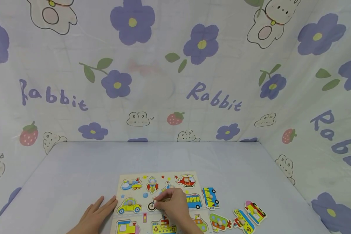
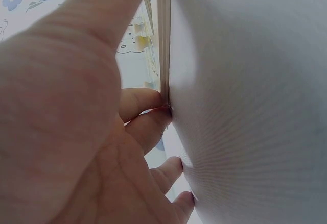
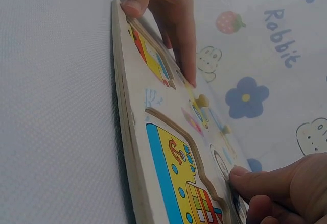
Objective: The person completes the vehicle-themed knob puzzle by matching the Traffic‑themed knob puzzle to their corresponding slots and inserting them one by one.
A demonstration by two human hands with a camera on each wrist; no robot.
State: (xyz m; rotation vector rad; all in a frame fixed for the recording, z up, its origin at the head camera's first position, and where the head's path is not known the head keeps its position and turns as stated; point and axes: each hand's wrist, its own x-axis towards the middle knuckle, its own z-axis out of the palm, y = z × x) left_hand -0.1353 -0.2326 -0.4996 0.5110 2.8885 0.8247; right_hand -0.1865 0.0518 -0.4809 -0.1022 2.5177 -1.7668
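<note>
A wooden knob puzzle board (image 1: 144, 213) lies flat on the table, with a car, plane, rocket and helicopter sitting in their recesses. My right hand (image 1: 174, 204) is over its middle, thumb and forefinger pinching the motorcycle piece (image 1: 151, 206) at its recess; the fingers cover much of that piece. In the right wrist view the thumb (image 3: 240, 175) reaches down to that recess. My left hand (image 1: 95, 216) rests on the table with fingers spread, touching the board's left edge. The board's wooden edge (image 2: 164, 45) shows beside it in the left wrist view.
To the board's right lie loose pieces: a blue bus (image 1: 210, 197), a green submarine-like piece (image 1: 220, 222), a ship (image 1: 243, 221) and a train (image 1: 255, 212). The bare ship recess (image 3: 176, 170) shows a printed picture. A patterned cloth wall (image 1: 152, 97) stands behind the table.
</note>
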